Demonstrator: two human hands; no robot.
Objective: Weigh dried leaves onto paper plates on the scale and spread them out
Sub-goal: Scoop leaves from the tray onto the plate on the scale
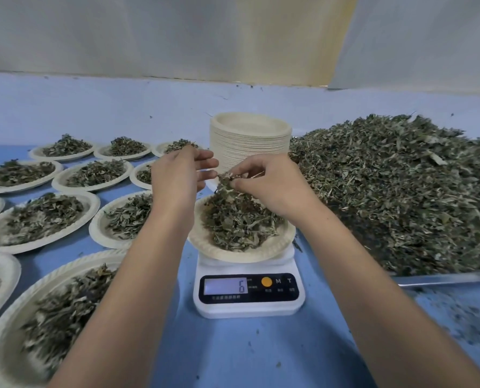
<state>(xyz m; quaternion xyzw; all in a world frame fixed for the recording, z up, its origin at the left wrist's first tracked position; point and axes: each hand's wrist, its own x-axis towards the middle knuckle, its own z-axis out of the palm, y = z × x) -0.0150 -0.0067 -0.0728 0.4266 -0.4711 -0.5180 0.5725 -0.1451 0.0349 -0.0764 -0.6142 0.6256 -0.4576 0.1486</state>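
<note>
Right grip [264,186] was pinched by its fingertips on a tuft of dried leaves [233,219], just above the heap on the paper plate [278,243], which sat on the white scale [247,308]. Left grip [180,175] hovered beside it, fingers loosely apart, holding nothing visible. The display [225,287] read "6"; the buttons were marked "M" and "T", and the smaller characters were unreadable. Filled plates [93,201] lay left on the blue tabletop [233,348], and the big leaf pile [401,191] lay right.
</note>
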